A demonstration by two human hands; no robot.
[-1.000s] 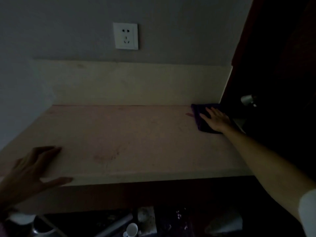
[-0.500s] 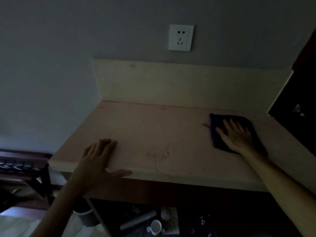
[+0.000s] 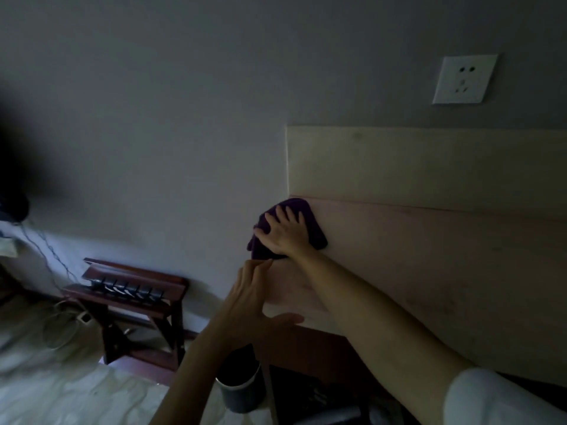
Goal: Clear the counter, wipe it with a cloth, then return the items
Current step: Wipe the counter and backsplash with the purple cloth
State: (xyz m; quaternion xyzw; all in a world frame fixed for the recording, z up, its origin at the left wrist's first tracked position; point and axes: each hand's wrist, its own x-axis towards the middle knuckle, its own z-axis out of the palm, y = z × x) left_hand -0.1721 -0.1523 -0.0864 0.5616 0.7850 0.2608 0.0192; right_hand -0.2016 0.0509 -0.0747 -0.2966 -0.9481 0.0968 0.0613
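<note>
Purple cloth [image 3: 302,216] has swept from the counter's [image 3: 429,256] right end to its far-left corner, under your right hand's [image 3: 287,233] flat, spread fingers. Your left hand [image 3: 251,297], fingers straight, braces just below them. Wiping looks nearly finished.

The cloth [image 3: 308,223] is dark purple, plain. The counter [image 3: 429,265] is pale pinkish beige with faint darker smudges, its upstand [image 3: 414,164] cream. The wall [image 3: 184,118] is flat grey, the socket plate [image 3: 464,78] white. The luggage rack [image 3: 132,289] is reddish-brown with dark straps. The bin [image 3: 241,394] is dark with a pale rim. The sleeve [image 3: 497,400] is white.
</note>
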